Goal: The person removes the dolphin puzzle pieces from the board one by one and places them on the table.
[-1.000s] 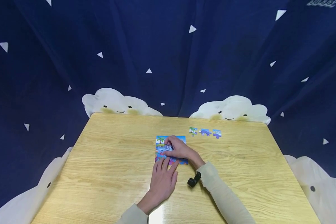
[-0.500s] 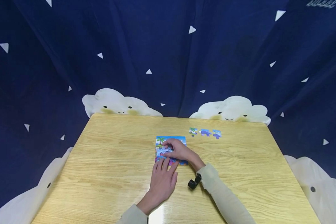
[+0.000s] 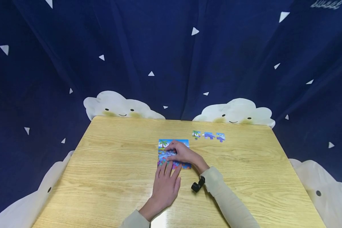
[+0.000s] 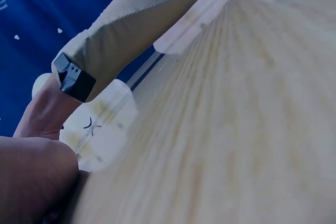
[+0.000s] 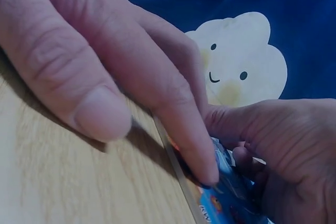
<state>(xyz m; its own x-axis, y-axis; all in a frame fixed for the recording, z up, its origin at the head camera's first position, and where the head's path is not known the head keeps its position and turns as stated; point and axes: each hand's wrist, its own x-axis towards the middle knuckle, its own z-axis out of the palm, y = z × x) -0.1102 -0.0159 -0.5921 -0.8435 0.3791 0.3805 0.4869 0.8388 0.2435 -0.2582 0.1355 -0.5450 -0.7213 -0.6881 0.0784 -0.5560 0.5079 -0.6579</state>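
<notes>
Puzzle board [image 3: 162, 154] is laid flat on the wooden table [image 3: 108, 164]. To the right of its upper corner, three loose pieces [image 3: 209, 135] are set in a row; a palm tree is printed on one, purple shapes on the others. A black device [image 3: 198, 185] is worn at the cuff of the right sleeve [image 3: 231, 199]. Behind the table, a dark blue curtain [image 3: 171, 57] is hung, printed with white clouds and triangles.

The board's near edge is partly covered by the left hand [image 3: 165, 187], its fingers straight and slightly spread. The board's middle and right are blocked by the right hand [image 3: 185, 154], its fingers arched, with thumb and forefinger narrowly parted; whether a piece is pinched there cannot be told. In the right wrist view the board is cut off below; in the left wrist view the left hand is mostly cropped and dark.

Counted in the head view: one board, three loose pieces, two hands, one device, four clouds.
</notes>
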